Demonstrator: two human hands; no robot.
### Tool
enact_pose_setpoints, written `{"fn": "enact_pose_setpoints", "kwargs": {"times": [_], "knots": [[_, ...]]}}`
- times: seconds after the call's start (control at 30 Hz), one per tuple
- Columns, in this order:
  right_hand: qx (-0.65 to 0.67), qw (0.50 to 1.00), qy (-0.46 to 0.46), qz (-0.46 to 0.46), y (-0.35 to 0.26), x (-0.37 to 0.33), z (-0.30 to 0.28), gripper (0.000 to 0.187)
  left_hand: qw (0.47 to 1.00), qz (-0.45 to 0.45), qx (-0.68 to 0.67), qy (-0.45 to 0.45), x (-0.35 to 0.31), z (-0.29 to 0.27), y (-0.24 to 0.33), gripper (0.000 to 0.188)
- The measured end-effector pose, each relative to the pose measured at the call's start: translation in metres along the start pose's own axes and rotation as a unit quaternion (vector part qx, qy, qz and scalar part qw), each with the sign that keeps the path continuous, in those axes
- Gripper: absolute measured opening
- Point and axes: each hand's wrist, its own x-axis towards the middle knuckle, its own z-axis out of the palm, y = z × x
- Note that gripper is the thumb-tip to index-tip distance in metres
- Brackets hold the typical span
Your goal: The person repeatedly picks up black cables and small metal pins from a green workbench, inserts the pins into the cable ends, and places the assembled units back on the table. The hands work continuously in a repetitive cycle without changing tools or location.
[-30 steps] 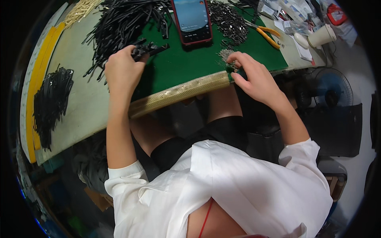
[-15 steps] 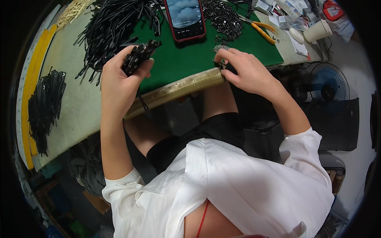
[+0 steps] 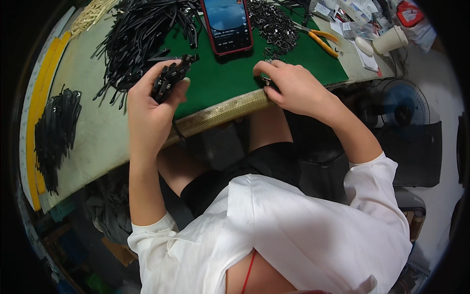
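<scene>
Clamped in the left hand (image 3: 152, 100), a bundle of flat black strips (image 3: 169, 82) has tilted end-up, apparently better exposed for handling; the right hand (image 3: 301, 89) curls round a small silvery piece (image 3: 266, 80), contact unclear, near the flat green mat's (image 3: 218, 76) front edge.

From where I watch remotely, I can read no words or numbers. Small white lettering (image 3: 224, 35) sits on the lit phone screen (image 3: 225, 17) at top centre; pale labels (image 3: 322, 9) on packets (image 3: 353, 11) at upper right are blurred too.
</scene>
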Motion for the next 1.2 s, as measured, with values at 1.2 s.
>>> {"fn": "enact_pose_setpoints", "kwargs": {"times": [1.2], "knots": [[0.228, 0.938, 0.246, -0.09, -0.085, 0.001, 0.025, 0.037, 0.914, 0.3, 0.272, 0.033, -0.018, 0.017, -0.007, 0.046]]}}
